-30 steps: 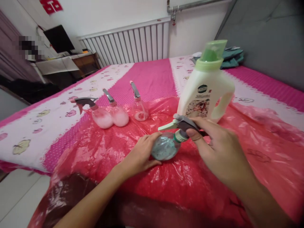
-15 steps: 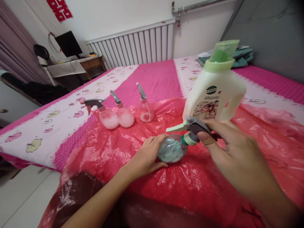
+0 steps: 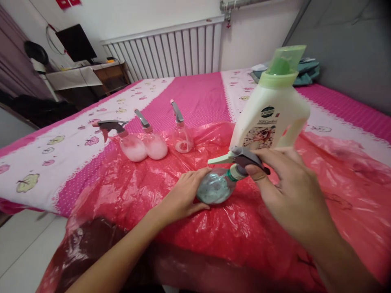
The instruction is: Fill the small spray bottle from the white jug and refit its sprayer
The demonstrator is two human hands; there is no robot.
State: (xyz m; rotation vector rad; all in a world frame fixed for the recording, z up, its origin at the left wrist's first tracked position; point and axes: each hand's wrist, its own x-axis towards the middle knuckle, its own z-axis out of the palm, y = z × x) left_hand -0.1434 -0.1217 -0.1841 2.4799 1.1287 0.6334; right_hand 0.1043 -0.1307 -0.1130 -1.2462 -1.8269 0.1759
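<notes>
A clear green spray bottle (image 3: 215, 187) lies tilted on the red plastic sheet (image 3: 137, 183), with foam or liquid inside. My left hand (image 3: 186, 193) is closed around its rounded base. My right hand (image 3: 284, 183) grips the grey spray head at the neck, thumb in front and fingers behind, partly hidden. The pale green trigger points left. Just behind my right hand stands a large white detergent bottle (image 3: 269, 110) with a green cap. Three pink spray bottles sit to the left: one tilted (image 3: 133, 147), one beside it touching (image 3: 155, 145), and one apart (image 3: 183, 140).
The plastic sheet covers the near part of a bed with a pink and white patterned cover (image 3: 198, 95). Folded green cloth (image 3: 307, 73) lies at the back right. Behind are a radiator (image 3: 165, 51) and a desk with a monitor (image 3: 76, 42).
The camera view has shifted, so everything sits slightly further left and higher. Both hands keep the same hold on the green spray bottle, with little visible change between them.
</notes>
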